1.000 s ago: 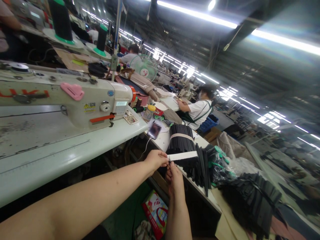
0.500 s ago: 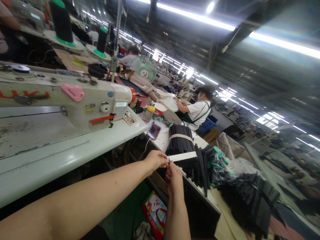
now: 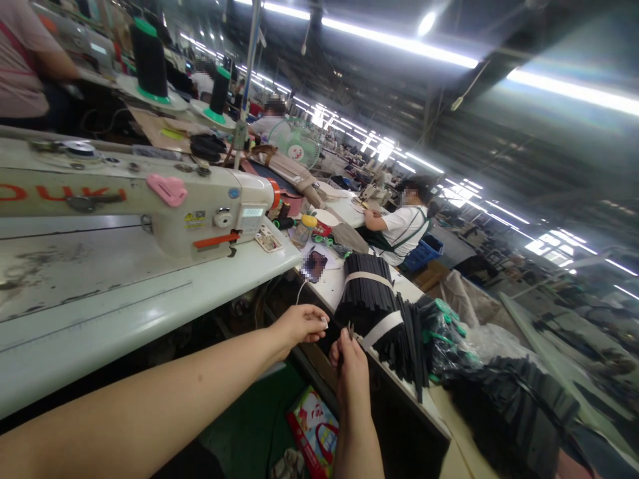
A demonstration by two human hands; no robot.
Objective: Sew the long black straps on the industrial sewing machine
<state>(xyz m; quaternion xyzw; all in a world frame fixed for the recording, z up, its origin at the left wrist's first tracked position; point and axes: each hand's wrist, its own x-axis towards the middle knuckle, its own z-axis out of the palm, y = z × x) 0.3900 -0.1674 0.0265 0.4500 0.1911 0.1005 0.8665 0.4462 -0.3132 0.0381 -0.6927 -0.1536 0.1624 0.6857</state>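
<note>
My left hand (image 3: 301, 324) pinches a small white piece (image 3: 324, 323) between thumb and fingertips. Close by on the right, my right hand (image 3: 350, 359) is closed around a small pair of snips (image 3: 351, 328), whose metal tips point up; most of the tool is hidden in the fist. A white strip (image 3: 383, 330) slants just beyond the right hand, in front of the black strips; whether it touches the hand or them I cannot tell. Behind it stands a bundle of black strips (image 3: 367, 303), tied with a pale band (image 3: 370, 277), with looser black strips (image 3: 410, 332) beside it.
A sewing machine (image 3: 210, 206) stands on its pale table (image 3: 150, 306) at left. Along the side bench lie a phone (image 3: 314, 265), a lidded jar (image 3: 304, 229), bagged green spools (image 3: 446, 332) and another black bundle (image 3: 519, 406). A co-worker (image 3: 402, 229) sits beyond.
The white strip, held between both hands before, is now in two parts: a small piece stays in my left hand, the longer part has dropped away tilted. My hands have moved apart.
</note>
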